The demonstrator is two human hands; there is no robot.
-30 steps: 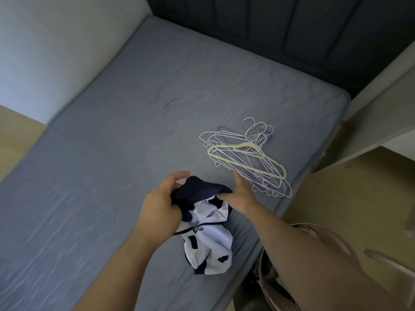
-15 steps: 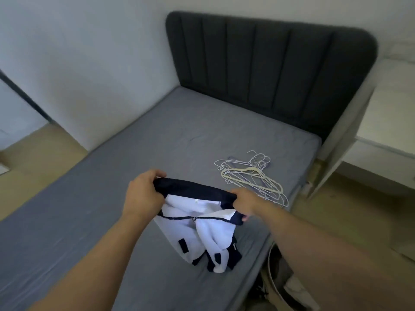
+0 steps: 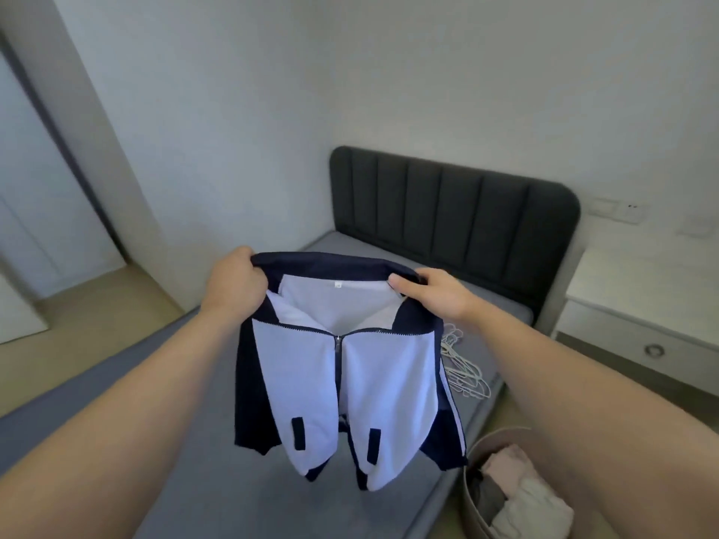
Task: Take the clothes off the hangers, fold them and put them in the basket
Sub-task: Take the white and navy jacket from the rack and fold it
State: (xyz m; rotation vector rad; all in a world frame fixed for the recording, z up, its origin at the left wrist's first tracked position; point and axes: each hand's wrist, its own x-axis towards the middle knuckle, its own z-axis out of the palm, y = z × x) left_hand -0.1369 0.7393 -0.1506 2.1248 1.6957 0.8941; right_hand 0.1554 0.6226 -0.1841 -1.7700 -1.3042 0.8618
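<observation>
A white and navy zip jacket (image 3: 373, 387) hangs in the air in front of me, front side facing me, zip partly done up. My left hand (image 3: 235, 284) grips its left shoulder and my right hand (image 3: 435, 291) grips its right shoulder, collar stretched between them. Behind the jacket's right edge a pile of bare hangers (image 3: 465, 373) lies on the grey bed (image 3: 186, 402). A round beige basket (image 3: 476, 455) stands on the floor at the bed's right side, with several folded clothes (image 3: 521, 496) inside.
A dark padded headboard (image 3: 451, 212) closes the far end of the bed. A white bedside cabinet (image 3: 638, 301) stands to its right. On the left, wooden floor (image 3: 78, 336) and a doorway (image 3: 46, 212).
Both hands have lifted the jacket off the bed and spread it out by the shoulders. The view has tilted up, so the wall and basket now show.
</observation>
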